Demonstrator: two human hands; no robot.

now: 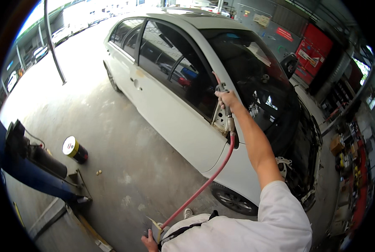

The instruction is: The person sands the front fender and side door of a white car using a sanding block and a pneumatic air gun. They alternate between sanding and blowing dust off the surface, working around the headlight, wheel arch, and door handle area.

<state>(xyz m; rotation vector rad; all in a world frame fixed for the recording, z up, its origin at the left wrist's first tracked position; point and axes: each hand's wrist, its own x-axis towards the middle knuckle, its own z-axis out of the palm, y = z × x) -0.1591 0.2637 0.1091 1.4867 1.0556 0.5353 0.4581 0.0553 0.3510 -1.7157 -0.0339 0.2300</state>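
Note:
My right hand is stretched out and wrapped round an air blow gun. The gun's thin reddish nozzle points up beside the front pillar of a white car. From the gun's lower end a red air hose curves down toward my waist. Low in the view, my left hand grips a flat, pale block with a yellowish edge; its exact kind is unclear. The car's front door window is shut, and a bare bracket with holes shows at its front corner. Bare patches surround the door handle spot.
A blue lift post stands at the left, with a black and yellow can on the floor nearby. The car's front end is stripped open. Shelves with parts and a red cabinet line the right.

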